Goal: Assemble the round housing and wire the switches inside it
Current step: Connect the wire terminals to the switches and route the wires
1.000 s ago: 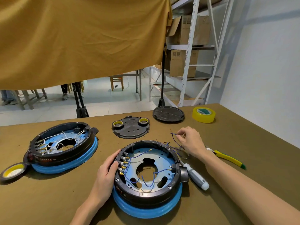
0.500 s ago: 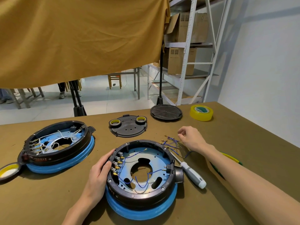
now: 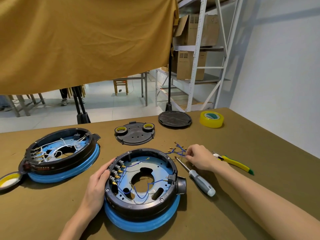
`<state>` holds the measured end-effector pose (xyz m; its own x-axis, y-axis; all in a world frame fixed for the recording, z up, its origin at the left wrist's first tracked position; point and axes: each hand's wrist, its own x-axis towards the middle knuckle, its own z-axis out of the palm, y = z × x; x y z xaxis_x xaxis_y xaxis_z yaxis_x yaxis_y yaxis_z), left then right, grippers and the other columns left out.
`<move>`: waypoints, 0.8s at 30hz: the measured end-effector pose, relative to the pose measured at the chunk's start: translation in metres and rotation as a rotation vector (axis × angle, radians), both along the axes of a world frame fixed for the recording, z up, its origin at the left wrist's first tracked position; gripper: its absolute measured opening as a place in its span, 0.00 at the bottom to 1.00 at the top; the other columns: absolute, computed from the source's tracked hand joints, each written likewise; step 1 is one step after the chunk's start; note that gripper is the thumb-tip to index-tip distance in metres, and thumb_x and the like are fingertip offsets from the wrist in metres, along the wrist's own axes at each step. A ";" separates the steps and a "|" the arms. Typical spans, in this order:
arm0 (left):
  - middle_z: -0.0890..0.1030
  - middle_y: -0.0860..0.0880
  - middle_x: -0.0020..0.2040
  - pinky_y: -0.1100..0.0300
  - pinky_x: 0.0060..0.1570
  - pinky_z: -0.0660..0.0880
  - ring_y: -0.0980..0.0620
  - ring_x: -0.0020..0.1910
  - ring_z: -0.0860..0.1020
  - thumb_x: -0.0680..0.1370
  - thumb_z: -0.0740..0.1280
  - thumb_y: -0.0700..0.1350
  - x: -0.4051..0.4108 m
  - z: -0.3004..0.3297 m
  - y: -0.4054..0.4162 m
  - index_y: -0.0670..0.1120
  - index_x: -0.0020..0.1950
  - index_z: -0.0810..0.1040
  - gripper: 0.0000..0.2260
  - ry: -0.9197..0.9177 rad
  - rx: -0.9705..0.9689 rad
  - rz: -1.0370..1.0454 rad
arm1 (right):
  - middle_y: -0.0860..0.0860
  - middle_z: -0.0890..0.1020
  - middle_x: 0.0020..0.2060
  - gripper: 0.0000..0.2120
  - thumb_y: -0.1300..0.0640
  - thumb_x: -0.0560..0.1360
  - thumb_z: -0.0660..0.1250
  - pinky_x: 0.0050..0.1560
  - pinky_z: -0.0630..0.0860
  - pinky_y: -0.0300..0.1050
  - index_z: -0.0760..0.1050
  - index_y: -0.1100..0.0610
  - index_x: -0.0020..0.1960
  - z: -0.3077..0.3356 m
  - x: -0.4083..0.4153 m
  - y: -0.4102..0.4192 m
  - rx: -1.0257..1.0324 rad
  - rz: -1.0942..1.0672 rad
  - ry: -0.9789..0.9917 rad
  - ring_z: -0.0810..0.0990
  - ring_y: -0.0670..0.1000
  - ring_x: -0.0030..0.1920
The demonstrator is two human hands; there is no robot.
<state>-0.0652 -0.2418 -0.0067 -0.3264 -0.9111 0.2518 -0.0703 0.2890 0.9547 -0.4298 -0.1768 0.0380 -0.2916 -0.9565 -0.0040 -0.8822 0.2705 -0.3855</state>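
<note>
- Blue-based round housing (image 3: 141,184) sits at lower centre of the frame on the brown-covered table (image 3: 242,196), open side up, so that the switches (image 3: 116,172) along its left inner wall can be reached from above.
- It is steadied by the left hand (image 3: 97,184), whose fingers are curled around the left rim beside the switch row — probably to keep the body from sliding while wires are fitted.
- Several blue wires (image 3: 138,189) are already looped across the pale inner plate, running from the switch terminals toward a connector at the right wall.
- Just right of the housing's upper edge lies a loose bundle of spare blue wires (image 3: 178,150) with brass terminals; it is touched by the right hand (image 3: 199,159), fingertips bent down onto it, seemingly pinching one lead. Whether a single wire is actually gripped cannot be told for certain.
- A grey-handled screwdriver (image 3: 197,179) is laid between the housing and the right forearm, within easy reach — likely for the terminal screws.
- Yellow-handled pliers (image 3: 233,163) rest at centre right, partly hidden behind the wrist.
- At left a second housing (image 3: 62,156) with white wiring is kept, perhaps as a reference.
- Two black covers (image 3: 135,134) (image 3: 174,118) and a yellow tape roll (image 3: 211,119) are set aside in the middle of the frame, so closing is judged well off.
</note>
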 end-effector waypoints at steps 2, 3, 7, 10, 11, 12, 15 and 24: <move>0.81 0.59 0.64 0.61 0.61 0.73 0.64 0.64 0.78 0.78 0.57 0.53 0.000 0.001 0.001 0.51 0.72 0.75 0.23 -0.003 0.004 0.014 | 0.50 0.83 0.45 0.04 0.56 0.82 0.66 0.45 0.77 0.42 0.79 0.53 0.50 0.005 0.000 -0.001 -0.088 0.000 -0.042 0.80 0.48 0.44; 0.80 0.58 0.65 0.61 0.62 0.73 0.63 0.64 0.78 0.78 0.57 0.54 0.000 0.001 0.001 0.49 0.73 0.74 0.24 -0.008 0.005 0.019 | 0.49 0.82 0.43 0.04 0.57 0.82 0.67 0.41 0.75 0.38 0.79 0.53 0.49 0.009 0.000 -0.001 -0.124 0.001 -0.072 0.79 0.47 0.42; 0.80 0.56 0.66 0.63 0.62 0.72 0.61 0.67 0.76 0.78 0.57 0.54 0.000 0.003 0.002 0.48 0.74 0.74 0.26 -0.028 0.020 0.034 | 0.47 0.82 0.43 0.04 0.56 0.82 0.68 0.42 0.72 0.33 0.81 0.54 0.52 0.020 0.004 0.002 -0.185 0.039 -0.206 0.79 0.43 0.43; 0.80 0.56 0.67 0.55 0.67 0.72 0.59 0.67 0.77 0.78 0.57 0.55 0.000 0.005 0.005 0.50 0.74 0.74 0.26 -0.033 0.037 0.040 | 0.47 0.83 0.44 0.04 0.56 0.81 0.68 0.44 0.76 0.37 0.81 0.54 0.52 0.024 0.015 0.006 -0.245 0.085 -0.279 0.80 0.45 0.43; 0.80 0.57 0.66 0.54 0.68 0.72 0.60 0.66 0.77 0.79 0.57 0.55 -0.001 0.006 0.007 0.51 0.74 0.74 0.24 -0.030 0.043 0.042 | 0.47 0.83 0.43 0.03 0.56 0.81 0.69 0.44 0.75 0.37 0.81 0.53 0.51 0.025 0.021 0.007 -0.276 0.101 -0.306 0.80 0.45 0.43; 0.80 0.57 0.66 0.54 0.67 0.72 0.60 0.66 0.77 0.80 0.58 0.54 -0.002 0.007 0.009 0.51 0.73 0.74 0.23 -0.031 0.047 0.048 | 0.46 0.83 0.42 0.03 0.56 0.81 0.69 0.44 0.75 0.37 0.81 0.52 0.50 0.027 0.027 0.008 -0.308 0.124 -0.341 0.80 0.44 0.42; 0.77 0.53 0.70 0.53 0.70 0.70 0.54 0.71 0.73 0.83 0.58 0.52 -0.008 0.010 0.018 0.50 0.76 0.71 0.21 -0.076 0.025 0.091 | 0.46 0.83 0.39 0.04 0.59 0.81 0.69 0.43 0.76 0.37 0.81 0.52 0.48 0.034 0.049 0.011 -0.347 0.223 -0.481 0.80 0.42 0.39; 0.86 0.60 0.52 0.63 0.59 0.73 0.62 0.59 0.80 0.81 0.70 0.47 -0.022 0.066 0.035 0.56 0.65 0.81 0.13 -0.071 -0.168 0.001 | 0.53 0.84 0.40 0.06 0.60 0.82 0.67 0.45 0.79 0.42 0.83 0.61 0.54 0.042 0.095 0.021 -0.104 0.478 -0.826 0.80 0.49 0.40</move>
<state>-0.0876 -0.2069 0.0593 -0.3475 -0.8586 0.3769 -0.1364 0.4440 0.8856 -0.3351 -0.1561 0.0805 0.1861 -0.9808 0.0584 -0.3294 -0.1183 -0.9368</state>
